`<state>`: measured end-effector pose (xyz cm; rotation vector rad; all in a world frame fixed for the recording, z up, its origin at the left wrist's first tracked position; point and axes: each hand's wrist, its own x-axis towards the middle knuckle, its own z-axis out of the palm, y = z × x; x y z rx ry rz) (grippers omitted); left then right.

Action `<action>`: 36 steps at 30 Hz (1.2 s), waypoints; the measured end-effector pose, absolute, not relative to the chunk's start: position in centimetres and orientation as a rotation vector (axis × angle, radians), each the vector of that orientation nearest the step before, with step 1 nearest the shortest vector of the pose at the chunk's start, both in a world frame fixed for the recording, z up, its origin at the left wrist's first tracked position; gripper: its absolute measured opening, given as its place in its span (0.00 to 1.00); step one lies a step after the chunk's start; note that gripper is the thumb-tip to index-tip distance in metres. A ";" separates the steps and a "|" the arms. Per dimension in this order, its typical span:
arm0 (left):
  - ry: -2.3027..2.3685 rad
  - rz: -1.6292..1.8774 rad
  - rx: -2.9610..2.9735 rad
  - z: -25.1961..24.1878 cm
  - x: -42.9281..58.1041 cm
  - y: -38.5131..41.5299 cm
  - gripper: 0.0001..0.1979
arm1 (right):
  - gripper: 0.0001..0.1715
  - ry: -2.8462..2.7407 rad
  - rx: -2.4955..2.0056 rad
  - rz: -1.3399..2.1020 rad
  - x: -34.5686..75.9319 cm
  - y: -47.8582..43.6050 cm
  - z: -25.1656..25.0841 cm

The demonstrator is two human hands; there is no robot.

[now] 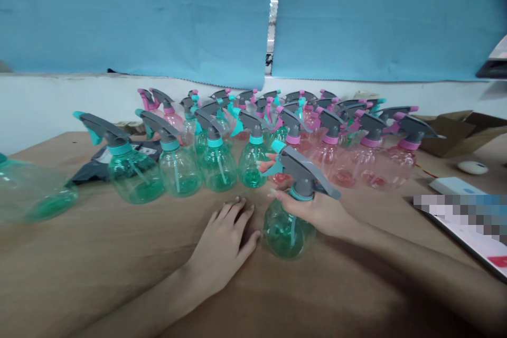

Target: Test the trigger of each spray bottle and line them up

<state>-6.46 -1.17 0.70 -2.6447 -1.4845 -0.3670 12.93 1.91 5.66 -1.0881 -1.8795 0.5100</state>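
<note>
My right hand [317, 211] is wrapped around the neck of a green spray bottle [287, 232] with a grey trigger head and teal collar, standing upright on the brown table [119, 274]. My left hand [224, 245] lies flat on the table just left of that bottle, fingers spread, holding nothing. Behind them stand rows of the same bottles: green ones [178, 169] on the left, pink ones [356, 163] on the right.
One green bottle [31, 195] lies at the far left edge. A dark packet [99, 163] sits behind the green row. Cardboard [463, 132], a white oval object [473, 167] and a white box [455, 186] are at the right. A blue curtain hangs behind.
</note>
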 end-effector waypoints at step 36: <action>-1.482 -0.373 -2.658 0.9 -6.3 -1.1 0.20 | 0.11 -1.980 -0.985 0.803 13.5 2.0 6.3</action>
